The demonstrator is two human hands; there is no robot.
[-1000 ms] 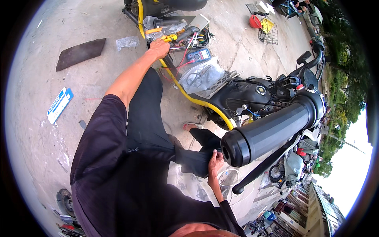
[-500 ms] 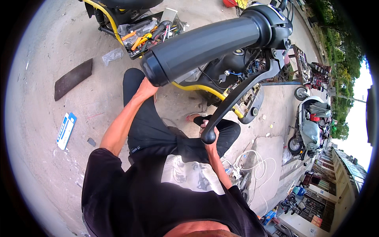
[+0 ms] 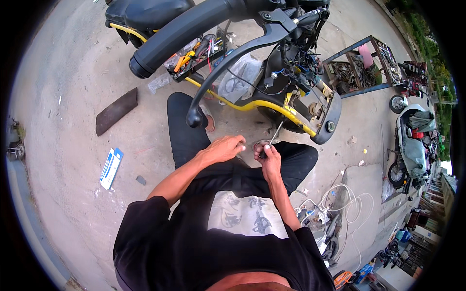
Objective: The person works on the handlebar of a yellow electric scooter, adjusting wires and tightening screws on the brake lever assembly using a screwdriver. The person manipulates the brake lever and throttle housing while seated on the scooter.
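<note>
Near the centre of the frame, the right hand (image 3: 270,161) grips a slim screwdriver-like tool (image 3: 276,133) by its dark handle. The tool's long axis slants from lower left to upper right, its bare metal shaft pointing to the upper right, toward the yellow frame tube (image 3: 245,106). Just left of centre, the left hand (image 3: 222,148) has bent fingers; whether it holds anything I cannot tell.

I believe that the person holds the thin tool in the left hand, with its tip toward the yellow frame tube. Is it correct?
Not quite: the head view shows the thin tool in the right hand. Its tip is indeed toward the yellow frame tube.
</note>
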